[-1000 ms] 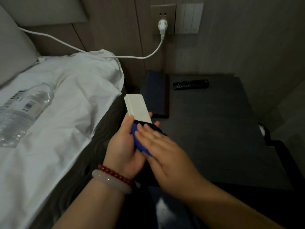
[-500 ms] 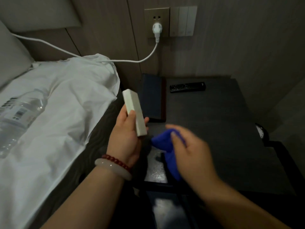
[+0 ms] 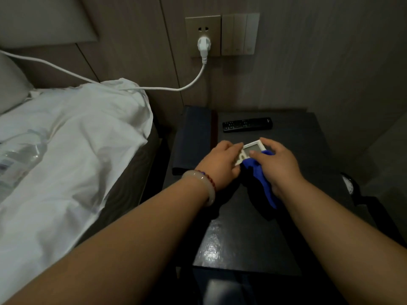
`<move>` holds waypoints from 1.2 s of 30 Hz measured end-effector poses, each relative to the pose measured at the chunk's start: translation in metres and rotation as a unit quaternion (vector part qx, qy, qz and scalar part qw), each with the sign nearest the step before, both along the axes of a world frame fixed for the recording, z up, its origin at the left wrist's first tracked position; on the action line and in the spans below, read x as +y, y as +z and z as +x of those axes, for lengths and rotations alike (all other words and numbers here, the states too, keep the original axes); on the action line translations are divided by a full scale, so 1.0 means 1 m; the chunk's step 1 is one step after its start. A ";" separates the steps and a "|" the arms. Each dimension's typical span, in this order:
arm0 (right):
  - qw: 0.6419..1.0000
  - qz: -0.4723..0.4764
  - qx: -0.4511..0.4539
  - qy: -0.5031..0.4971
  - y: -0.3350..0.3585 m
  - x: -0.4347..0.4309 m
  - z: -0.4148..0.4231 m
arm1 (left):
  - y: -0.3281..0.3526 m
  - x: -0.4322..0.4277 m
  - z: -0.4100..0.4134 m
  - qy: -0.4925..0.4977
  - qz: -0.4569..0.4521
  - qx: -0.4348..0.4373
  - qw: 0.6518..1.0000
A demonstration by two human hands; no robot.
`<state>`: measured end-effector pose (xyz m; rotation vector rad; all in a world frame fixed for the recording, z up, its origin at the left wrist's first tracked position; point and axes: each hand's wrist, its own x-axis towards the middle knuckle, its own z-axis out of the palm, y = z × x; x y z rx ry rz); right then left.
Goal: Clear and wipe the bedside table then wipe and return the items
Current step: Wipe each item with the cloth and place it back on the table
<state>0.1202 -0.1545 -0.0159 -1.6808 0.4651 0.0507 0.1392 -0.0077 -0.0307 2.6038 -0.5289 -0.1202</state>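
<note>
L hand (image 3: 220, 159) grips the left end of the white AC remote (image 3: 251, 149). R hand (image 3: 275, 164) pinches its right end w/ the blue cloth (image 3: 264, 183) bunched under the palm. Remote is low over the counter (image 3: 242, 238); contact unclear. Lay it flat, screen up, beside the black TV remote (image 3: 247, 125), clear of the dark folder (image 3: 193, 137). Water bottle (image 3: 19, 159) lies on the bed.

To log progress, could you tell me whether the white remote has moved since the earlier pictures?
Yes. The white remote went right, from the dark folder's left edge to its right, nearer the black remote.
</note>
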 end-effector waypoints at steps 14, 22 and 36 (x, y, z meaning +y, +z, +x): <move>0.990 -0.130 0.040 0.033 -0.033 -0.009 0.074 | -0.038 -0.020 0.104 0.015 0.099 -0.055 0.993; 0.988 -0.150 0.021 0.027 -0.029 -0.007 0.068 | -0.030 -0.021 0.096 0.010 0.102 -0.062 0.993; 0.981 -0.118 -0.023 0.155 0.011 0.074 -0.033 | 0.012 0.082 -0.055 0.184 -0.083 -0.102 0.974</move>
